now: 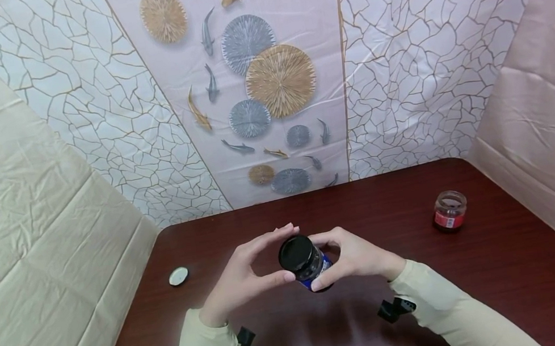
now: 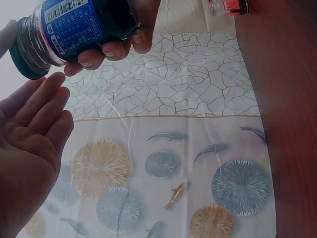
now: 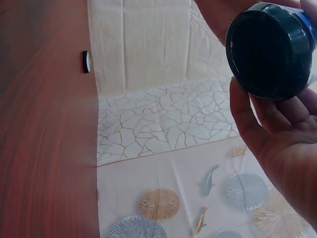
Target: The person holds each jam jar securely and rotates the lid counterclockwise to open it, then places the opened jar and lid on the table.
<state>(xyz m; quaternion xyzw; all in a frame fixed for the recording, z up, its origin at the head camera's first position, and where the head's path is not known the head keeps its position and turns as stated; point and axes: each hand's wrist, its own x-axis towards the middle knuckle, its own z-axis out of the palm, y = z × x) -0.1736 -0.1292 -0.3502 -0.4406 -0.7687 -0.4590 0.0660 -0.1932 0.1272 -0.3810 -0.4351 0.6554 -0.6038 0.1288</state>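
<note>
A glass jar (image 1: 313,263) with a blue label and a black lid (image 1: 295,252) is held tilted above the table, its lid toward the left. My right hand (image 1: 356,255) grips the jar's body, thumb on the near side and fingers behind. In the left wrist view, barcode and print show on the label (image 2: 74,29). My left hand (image 1: 248,273) is spread around the lid, its thumb tip beside the lid's lower edge. Its fingers reach out past the far side, with a gap between palm and lid.
A small loose lid (image 1: 178,276), pale side up, lies at the table's left. Far right stands an uncovered glass jar (image 1: 450,211) with a red label and dark contents. The dark red table (image 1: 383,201) meets patterned cloth at its back edge and plain cloth at both sides.
</note>
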